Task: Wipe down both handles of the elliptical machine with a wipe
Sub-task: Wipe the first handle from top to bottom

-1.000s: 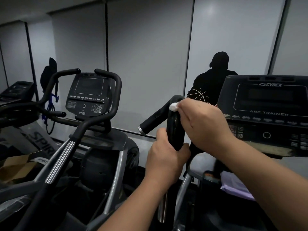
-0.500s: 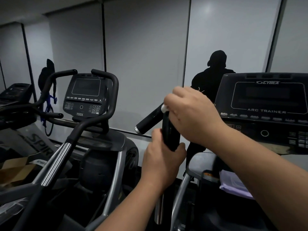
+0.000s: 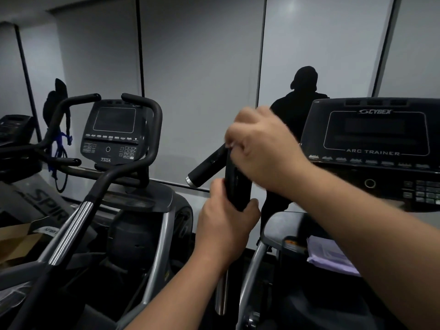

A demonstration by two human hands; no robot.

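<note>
Plainly, the move ahead turns on how the black rubber-sleeved upright handle (image 3: 234, 184) of the elliptical machine runs: its long axis stands nearly vertical, rising from the bare grey metal tube (image 3: 221, 291) below to a bend at the top, where a short black side grip with a silver end cap (image 3: 206, 168) branches off down and to the left. The right hand (image 3: 264, 151) sits at that bend, above and touching the handle, its fingers (image 3: 240, 129) curled down over the top. The small white wipe (image 3: 230, 146) is all but hidden; only a pale sliver shows at the fingertips, pressed against the black sleeve, so I judge the right hand to be pinching it there. The left hand (image 3: 225, 227) grips the same handle lower down, fingers wrapped round it and thumb on the right side, just below the right hand and steadying the bar. Since the unwiped length seems to lie beneath the right hand, a downward stroke along the axis would soon meet the left hand, which would have to slide down or let go. The right hand is the nearer one to both the side grip and the top. The second handle of this machine is not in view; the grey console marked ARC TRAINER (image 3: 376, 139) stands just to the right.
</note>
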